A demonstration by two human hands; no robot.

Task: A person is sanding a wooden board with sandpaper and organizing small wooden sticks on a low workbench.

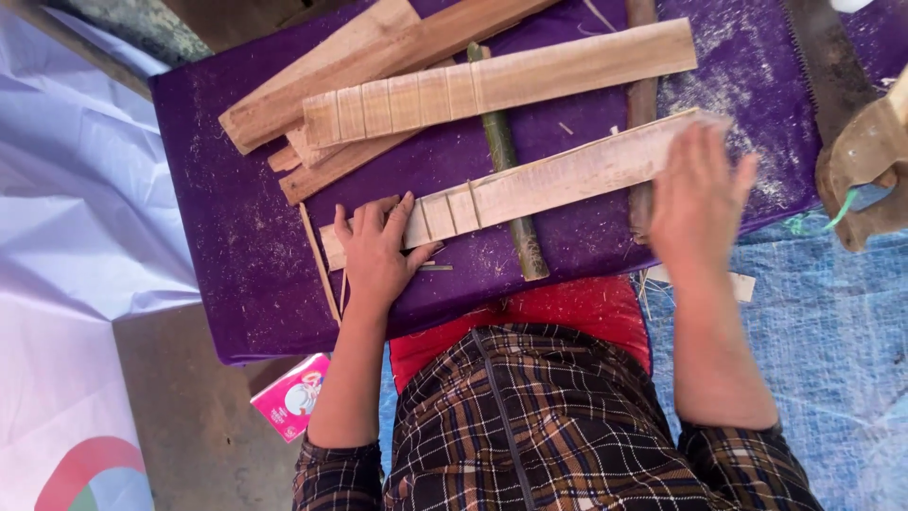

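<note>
Our left hand (376, 248) and right hand (695, 194) press flat, fingers spread, on the long pale notched bamboo slat (549, 182). We judge that even pressure at both ends steadies it on the purple-covered counter (236, 237).

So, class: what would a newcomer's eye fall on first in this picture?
First the purple cloth in the middle, dusted with sawdust and strewn with wooden slats. Both hands press the near notched slat: left hand on its left end, right hand on its right end. A green bamboo stick lies under it, and a saw lies at far right.
</note>
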